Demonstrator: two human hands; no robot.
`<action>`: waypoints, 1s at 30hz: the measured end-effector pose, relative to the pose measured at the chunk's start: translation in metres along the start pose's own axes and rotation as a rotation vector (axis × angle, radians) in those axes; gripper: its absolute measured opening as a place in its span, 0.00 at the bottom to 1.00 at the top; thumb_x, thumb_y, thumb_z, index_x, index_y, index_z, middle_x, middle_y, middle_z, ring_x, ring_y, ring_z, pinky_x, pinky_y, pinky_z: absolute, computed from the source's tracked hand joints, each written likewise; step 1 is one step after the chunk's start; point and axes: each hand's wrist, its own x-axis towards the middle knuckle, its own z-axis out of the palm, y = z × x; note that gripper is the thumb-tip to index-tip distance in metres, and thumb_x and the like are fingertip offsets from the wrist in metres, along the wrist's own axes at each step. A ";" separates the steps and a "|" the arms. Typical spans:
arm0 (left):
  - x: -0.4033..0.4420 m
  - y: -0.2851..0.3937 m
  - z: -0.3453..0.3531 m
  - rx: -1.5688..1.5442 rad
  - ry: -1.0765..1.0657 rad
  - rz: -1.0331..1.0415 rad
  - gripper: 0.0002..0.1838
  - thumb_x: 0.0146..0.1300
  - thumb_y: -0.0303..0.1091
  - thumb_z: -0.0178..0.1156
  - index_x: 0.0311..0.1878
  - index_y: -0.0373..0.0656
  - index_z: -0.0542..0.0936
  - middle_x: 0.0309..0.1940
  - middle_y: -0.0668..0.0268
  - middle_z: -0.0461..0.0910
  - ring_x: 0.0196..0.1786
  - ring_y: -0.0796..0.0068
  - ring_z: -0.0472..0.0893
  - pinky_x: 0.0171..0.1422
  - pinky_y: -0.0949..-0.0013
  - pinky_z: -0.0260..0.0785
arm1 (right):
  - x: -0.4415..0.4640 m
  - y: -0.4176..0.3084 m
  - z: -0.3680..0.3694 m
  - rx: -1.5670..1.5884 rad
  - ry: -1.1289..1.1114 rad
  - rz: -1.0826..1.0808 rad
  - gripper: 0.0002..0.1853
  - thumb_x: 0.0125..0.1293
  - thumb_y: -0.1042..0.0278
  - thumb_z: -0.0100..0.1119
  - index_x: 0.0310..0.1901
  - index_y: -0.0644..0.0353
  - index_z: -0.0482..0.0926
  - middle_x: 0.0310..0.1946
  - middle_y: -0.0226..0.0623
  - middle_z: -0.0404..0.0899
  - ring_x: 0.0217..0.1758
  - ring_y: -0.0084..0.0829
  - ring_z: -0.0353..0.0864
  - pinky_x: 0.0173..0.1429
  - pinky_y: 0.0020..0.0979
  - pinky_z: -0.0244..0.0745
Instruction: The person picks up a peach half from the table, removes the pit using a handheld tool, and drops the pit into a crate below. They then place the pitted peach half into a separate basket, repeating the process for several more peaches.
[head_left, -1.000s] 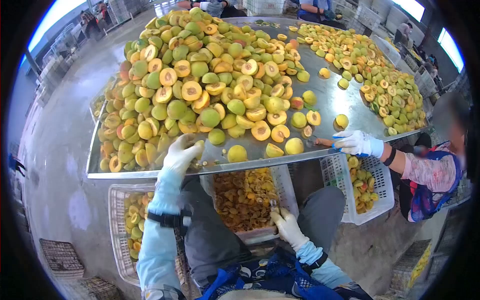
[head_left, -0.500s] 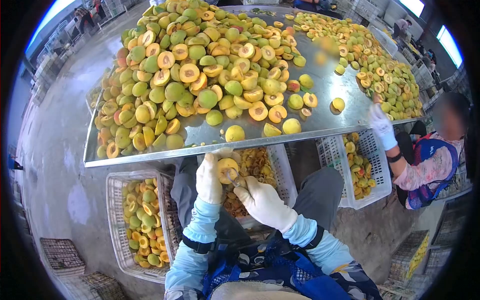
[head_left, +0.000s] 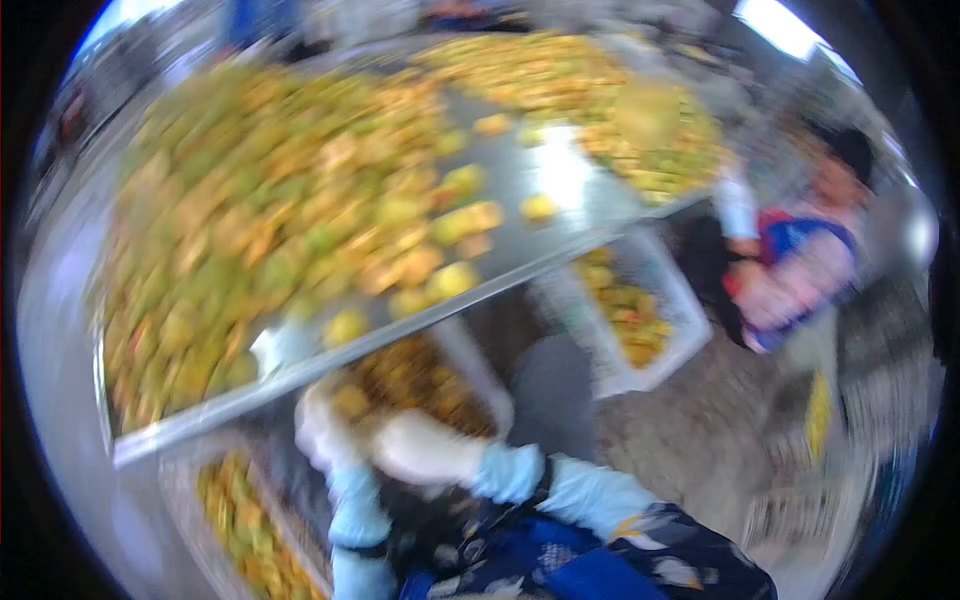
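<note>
Motion blur smears the whole view. My left hand point(head_left: 325, 428), in a white glove, is closed around a yellow peach half point(head_left: 352, 402) below the table's front edge. Close on its right, my right hand point(head_left: 425, 447), also gloved, is closed with its fingers toward the fruit. The small metal pitting tool seen in it half a second ago is lost in the blur. Beneath both hands stands a white crate point(head_left: 480, 375) holding brownish-yellow fruit pieces. Above them, a large heap of halved peaches point(head_left: 270, 200) covers the left of the metal table point(head_left: 510, 262).
A second fruit pile point(head_left: 660, 140) lies on the table's far right. Crates of fruit stand at lower left point(head_left: 290, 520) and right point(head_left: 675, 345). A co-worker point(head_left: 800, 250) sits at the right, one gloved hand point(head_left: 735, 205) at the table edge. Stacked crates point(head_left: 890, 370) stand behind.
The view has swung and tilted, so the table now slopes up to the right and my hands appear lower and further left. Both hands stay together at the fruit.
</note>
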 end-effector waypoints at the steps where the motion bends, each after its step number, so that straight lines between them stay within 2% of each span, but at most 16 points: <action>1: -0.001 0.002 0.008 -0.097 0.123 -0.309 0.17 0.65 0.37 0.47 0.41 0.36 0.82 0.35 0.62 0.81 0.38 0.66 0.79 0.45 0.63 0.73 | 0.000 0.000 0.009 -0.002 0.001 0.027 0.11 0.57 0.67 0.50 0.21 0.61 0.76 0.21 0.47 0.77 0.24 0.48 0.77 0.29 0.47 0.71; 2: -0.002 -0.028 0.026 -0.234 0.364 -0.336 0.18 0.63 0.41 0.49 0.40 0.36 0.82 0.29 0.63 0.79 0.31 0.67 0.77 0.37 0.65 0.72 | -0.001 0.010 0.033 -0.056 0.106 0.020 0.11 0.57 0.67 0.50 0.21 0.62 0.76 0.21 0.47 0.77 0.24 0.49 0.76 0.29 0.47 0.71; 3: 0.008 0.004 0.013 -0.354 0.198 -0.523 0.18 0.62 0.44 0.51 0.38 0.38 0.82 0.22 0.65 0.76 0.25 0.69 0.74 0.32 0.66 0.68 | 0.001 0.010 0.035 -0.077 0.110 0.019 0.11 0.60 0.67 0.49 0.25 0.64 0.76 0.21 0.48 0.76 0.24 0.48 0.76 0.30 0.46 0.70; 4: 0.013 0.018 0.020 -0.269 0.235 -0.404 0.20 0.64 0.47 0.51 0.38 0.39 0.82 0.24 0.63 0.77 0.27 0.69 0.74 0.33 0.69 0.68 | -0.001 0.000 0.025 0.124 0.276 0.182 0.13 0.66 0.64 0.47 0.30 0.65 0.75 0.20 0.49 0.75 0.24 0.48 0.76 0.30 0.46 0.70; 5: 0.014 0.027 0.016 -0.272 0.165 -0.396 0.20 0.64 0.47 0.51 0.37 0.39 0.82 0.24 0.63 0.77 0.27 0.69 0.74 0.33 0.69 0.68 | 0.004 0.007 0.041 0.310 0.372 0.342 0.15 0.70 0.61 0.43 0.33 0.65 0.74 0.18 0.47 0.72 0.22 0.46 0.74 0.29 0.42 0.70; 6: 0.014 0.036 0.017 -0.296 0.077 -0.391 0.19 0.64 0.47 0.50 0.37 0.39 0.81 0.24 0.63 0.77 0.27 0.69 0.74 0.33 0.69 0.68 | 0.002 -0.014 -0.002 0.153 0.123 0.411 0.18 0.69 0.54 0.46 0.36 0.62 0.76 0.28 0.54 0.79 0.30 0.52 0.80 0.36 0.46 0.74; 9: 0.012 0.048 0.016 -0.337 -0.130 -0.389 0.19 0.65 0.46 0.49 0.35 0.39 0.81 0.25 0.64 0.78 0.27 0.70 0.74 0.33 0.69 0.68 | -0.003 -0.002 -0.002 0.251 0.224 0.306 0.16 0.68 0.59 0.47 0.34 0.63 0.77 0.28 0.54 0.79 0.27 0.48 0.80 0.29 0.42 0.73; 13: 0.013 0.051 0.016 -0.369 -0.292 -0.405 0.20 0.65 0.45 0.47 0.33 0.38 0.81 0.26 0.64 0.78 0.28 0.71 0.74 0.33 0.69 0.67 | -0.010 0.010 -0.012 0.464 0.239 0.200 0.19 0.71 0.56 0.46 0.34 0.64 0.78 0.24 0.48 0.79 0.23 0.40 0.80 0.26 0.37 0.73; 15: 0.013 0.051 0.015 -0.371 -0.342 -0.412 0.20 0.66 0.44 0.46 0.32 0.38 0.81 0.27 0.64 0.79 0.28 0.71 0.74 0.33 0.70 0.67 | -0.009 0.009 -0.018 1.042 -0.075 0.618 0.23 0.73 0.51 0.43 0.36 0.64 0.78 0.21 0.39 0.79 0.20 0.30 0.78 0.25 0.32 0.73; 16: 0.013 0.051 0.015 -0.372 -0.367 -0.414 0.20 0.66 0.44 0.46 0.31 0.38 0.80 0.27 0.64 0.79 0.28 0.71 0.74 0.33 0.70 0.67 | -0.009 0.010 -0.019 1.040 -0.070 0.615 0.23 0.73 0.51 0.43 0.36 0.64 0.78 0.21 0.39 0.79 0.20 0.30 0.78 0.25 0.32 0.73; 18: 0.013 0.051 0.016 -0.370 -0.408 -0.419 0.20 0.66 0.43 0.45 0.30 0.38 0.80 0.28 0.64 0.79 0.28 0.72 0.74 0.33 0.70 0.66 | -0.013 0.009 -0.017 0.920 -0.131 0.602 0.23 0.73 0.50 0.43 0.30 0.61 0.76 0.14 0.27 0.70 0.15 0.22 0.70 0.20 0.25 0.66; 21: 0.013 0.046 0.010 -0.363 -0.455 -0.508 0.20 0.66 0.43 0.46 0.31 0.37 0.80 0.27 0.63 0.79 0.27 0.71 0.74 0.34 0.69 0.67 | -0.018 0.005 -0.019 1.201 -0.150 0.633 0.23 0.73 0.50 0.43 0.28 0.59 0.75 0.13 0.25 0.67 0.13 0.20 0.66 0.18 0.24 0.63; 23: 0.012 0.041 0.006 -0.416 -0.496 -0.397 0.22 0.67 0.45 0.45 0.29 0.37 0.80 0.27 0.64 0.79 0.28 0.74 0.74 0.33 0.71 0.66 | -0.022 0.000 -0.021 1.528 -0.172 0.712 0.23 0.73 0.50 0.43 0.26 0.57 0.73 0.12 0.24 0.65 0.12 0.20 0.64 0.17 0.23 0.60; 25: 0.015 0.019 0.003 -0.509 -0.554 -0.476 0.19 0.67 0.45 0.50 0.34 0.38 0.80 0.30 0.59 0.82 0.30 0.65 0.79 0.35 0.64 0.70 | -0.023 -0.004 -0.020 1.768 -0.217 0.773 0.23 0.73 0.50 0.44 0.24 0.56 0.72 0.12 0.23 0.62 0.11 0.19 0.61 0.15 0.22 0.58; 28: 0.021 0.022 0.000 -0.518 -0.575 -0.512 0.20 0.67 0.46 0.50 0.37 0.38 0.80 0.31 0.60 0.80 0.33 0.66 0.78 0.36 0.67 0.71 | -0.024 -0.010 -0.015 1.867 -0.240 0.804 0.23 0.73 0.50 0.44 0.23 0.54 0.71 0.11 0.22 0.60 0.10 0.18 0.59 0.14 0.21 0.55; 30: 0.021 0.008 -0.005 -0.543 -0.571 -0.539 0.20 0.67 0.47 0.49 0.40 0.38 0.80 0.32 0.60 0.80 0.34 0.67 0.78 0.38 0.69 0.71 | -0.023 -0.015 -0.006 1.847 -0.138 0.802 0.23 0.73 0.48 0.44 0.21 0.49 0.64 0.10 0.19 0.52 0.08 0.15 0.48 0.11 0.20 0.45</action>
